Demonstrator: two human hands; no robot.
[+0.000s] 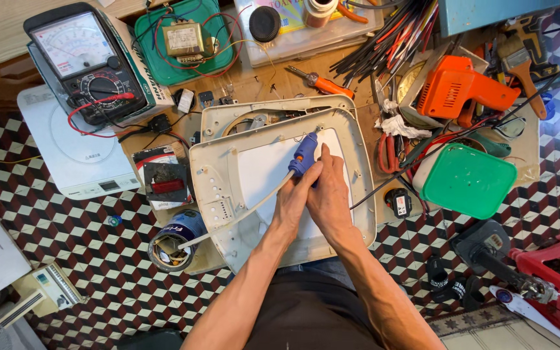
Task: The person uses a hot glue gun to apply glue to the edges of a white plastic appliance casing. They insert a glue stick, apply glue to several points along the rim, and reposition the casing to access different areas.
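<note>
Blue-handled soldering iron (pixel 304 152) with a white cord sits in the middle of the scene, its tip pointing far toward the rim of the cream plastic appliance frame (pixel 210 170). Both hands wrap it: the left hand (pixel 295 198) grips the handle's near end, and the right hand (pixel 327 194) presses beside it, fingers closed. An orange plastic drill (pixel 456 87) lies far right; a black analogue multimeter (pixel 80 61) sits far left.

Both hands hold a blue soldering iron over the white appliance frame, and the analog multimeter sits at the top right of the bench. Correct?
Not quite. In the head view the analog multimeter sits at the top left, not the right. The rest stands: left hand and right hand hold the blue soldering iron over the white appliance frame.
</note>
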